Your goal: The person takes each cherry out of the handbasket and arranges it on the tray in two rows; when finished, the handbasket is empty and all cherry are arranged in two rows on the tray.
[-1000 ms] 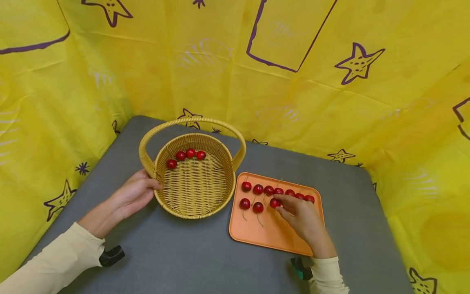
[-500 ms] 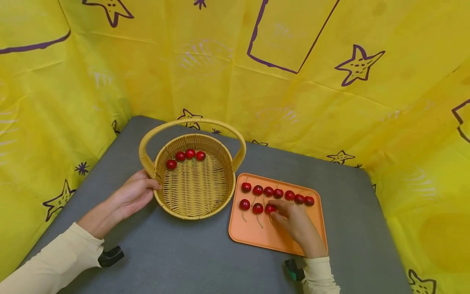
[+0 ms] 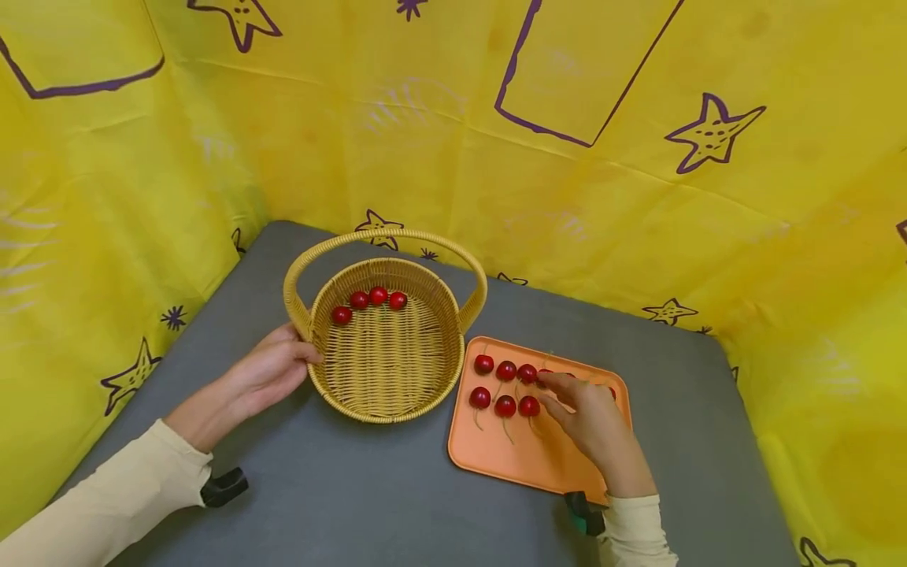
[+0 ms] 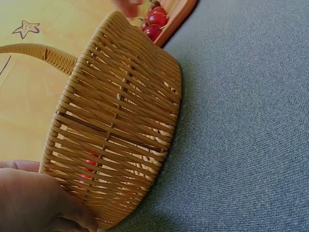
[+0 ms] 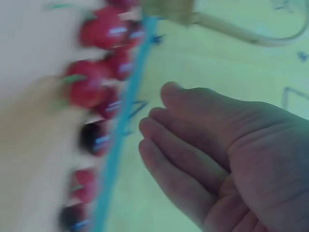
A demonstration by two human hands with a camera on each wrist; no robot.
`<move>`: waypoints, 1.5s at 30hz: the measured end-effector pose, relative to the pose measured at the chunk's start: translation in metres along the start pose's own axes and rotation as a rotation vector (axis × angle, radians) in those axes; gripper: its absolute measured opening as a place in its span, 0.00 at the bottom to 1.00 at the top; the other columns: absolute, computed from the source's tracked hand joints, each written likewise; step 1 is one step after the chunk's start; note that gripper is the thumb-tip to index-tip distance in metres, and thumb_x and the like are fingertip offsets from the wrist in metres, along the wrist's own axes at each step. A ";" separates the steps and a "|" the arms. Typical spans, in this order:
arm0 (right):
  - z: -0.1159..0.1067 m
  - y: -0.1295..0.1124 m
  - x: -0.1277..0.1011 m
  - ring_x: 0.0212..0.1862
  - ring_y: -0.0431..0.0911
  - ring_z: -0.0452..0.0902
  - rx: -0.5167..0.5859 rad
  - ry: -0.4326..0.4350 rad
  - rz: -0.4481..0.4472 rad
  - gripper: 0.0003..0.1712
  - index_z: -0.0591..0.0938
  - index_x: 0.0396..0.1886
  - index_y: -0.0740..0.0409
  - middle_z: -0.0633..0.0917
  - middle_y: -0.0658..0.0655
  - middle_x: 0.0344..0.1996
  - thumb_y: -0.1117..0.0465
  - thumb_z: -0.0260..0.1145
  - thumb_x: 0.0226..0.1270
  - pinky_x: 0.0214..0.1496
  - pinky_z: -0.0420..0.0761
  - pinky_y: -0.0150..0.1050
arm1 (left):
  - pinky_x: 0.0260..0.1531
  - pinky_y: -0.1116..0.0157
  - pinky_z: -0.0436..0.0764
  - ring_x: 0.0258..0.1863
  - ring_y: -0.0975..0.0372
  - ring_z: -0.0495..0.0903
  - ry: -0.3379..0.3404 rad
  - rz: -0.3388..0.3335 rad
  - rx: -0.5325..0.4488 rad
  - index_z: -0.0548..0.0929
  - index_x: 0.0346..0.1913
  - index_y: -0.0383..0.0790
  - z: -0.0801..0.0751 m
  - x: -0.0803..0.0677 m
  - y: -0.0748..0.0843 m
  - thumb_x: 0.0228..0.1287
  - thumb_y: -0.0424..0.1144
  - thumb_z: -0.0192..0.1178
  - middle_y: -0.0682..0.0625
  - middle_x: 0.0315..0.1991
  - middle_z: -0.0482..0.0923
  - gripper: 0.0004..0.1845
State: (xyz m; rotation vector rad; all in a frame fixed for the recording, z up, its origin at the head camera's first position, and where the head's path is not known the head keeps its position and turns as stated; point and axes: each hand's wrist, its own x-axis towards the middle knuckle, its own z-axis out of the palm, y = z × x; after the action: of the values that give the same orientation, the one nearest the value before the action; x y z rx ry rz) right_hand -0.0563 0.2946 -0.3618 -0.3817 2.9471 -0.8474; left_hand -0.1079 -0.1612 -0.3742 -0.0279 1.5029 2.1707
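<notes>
My left hand (image 3: 272, 366) grips the left side of a round yellow wicker basket (image 3: 386, 370), its thumb over the rim near the handle base. Several red cherries (image 3: 379, 296) lie inside along the far left wall. In the left wrist view the basket's woven side (image 4: 116, 125) is large, with the left hand (image 4: 41, 198) at its rim. To the right, an orange tray (image 3: 524, 461) carries two rows of stemmed cherries (image 3: 505, 406). My right hand (image 3: 598, 417) hovers over the tray's right half, hiding some back-row cherries. Its fingers (image 5: 178, 169) are loosely bent around nothing.
Both basket and tray stand on a grey table (image 3: 354, 496); the tray sits close beside the basket. The arched basket handle (image 3: 386, 234) rises over the bowl. A yellow printed cloth (image 3: 453, 157) walls the back and sides.
The right hand shifted a cherry left into the tray's front row, let go of it and drew back up and right. The left hand keeps its grip on the basket; the view shifted slightly.
</notes>
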 end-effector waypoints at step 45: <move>0.122 -0.173 0.214 0.60 0.44 0.85 0.262 -0.402 -0.265 0.20 0.86 0.63 0.62 0.89 0.57 0.57 0.64 0.71 0.73 0.60 0.81 0.30 | 0.82 0.53 0.41 0.82 0.49 0.37 0.031 0.014 -0.006 0.34 0.82 0.25 0.004 0.000 -0.002 0.60 0.15 0.42 0.34 0.84 0.37 0.48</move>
State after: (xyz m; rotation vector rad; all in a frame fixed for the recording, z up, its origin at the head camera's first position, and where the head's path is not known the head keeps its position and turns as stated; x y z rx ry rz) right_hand -0.2106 0.0363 -0.3699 -0.8260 2.4146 -1.0266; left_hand -0.1064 -0.1571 -0.3741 -0.0535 1.5181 2.1959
